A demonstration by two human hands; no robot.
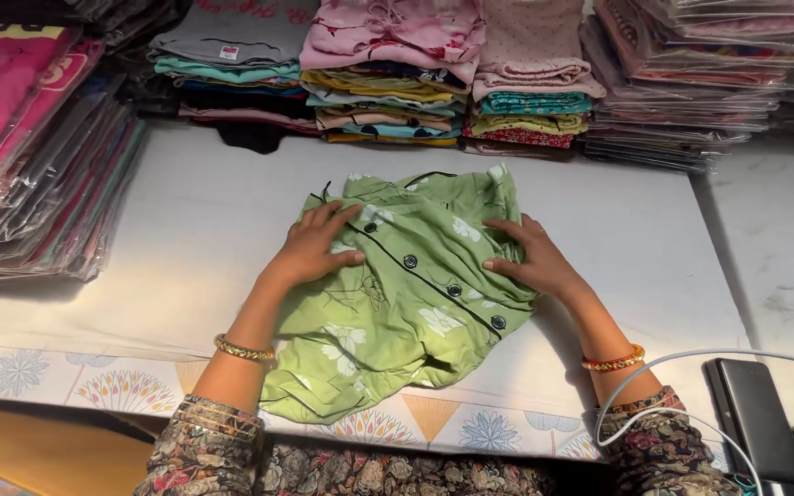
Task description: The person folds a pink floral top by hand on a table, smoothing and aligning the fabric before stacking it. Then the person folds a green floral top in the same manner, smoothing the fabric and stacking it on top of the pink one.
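**A:** Green shirt [397, 303], white flowers and dark buttons, was found lying rumpled in the middle of the white table [186, 239], close to the front edge. Way off to the left, a pile of bagged garments [20, 156] was stacked at a slant.

**B:** ok, and how was it being held?

**A:** It wasn't really gripped at all. The left hand [314, 246] was laid flat on the shirt's upper left part, fingers spread, nothing pinched. The button placket was seen running diagonally between the hands. The right hand [530, 257] was pressed open-palmed on the right edge, where the cloth was bunched up. Folded clothes [388, 83] were lined up along the back.

**B:** so what stage was that, would you say?

**A:** Smoothing-out, going by the flat palms and all the wrinkles; no neat fold was made yet. For a next move, the bunched right side would need to be pulled straight and the lower hem flattened first. Further right, a white cable [654, 367] and a dark flat device [755, 413] were parked by the table corner, well apart from the shirt.
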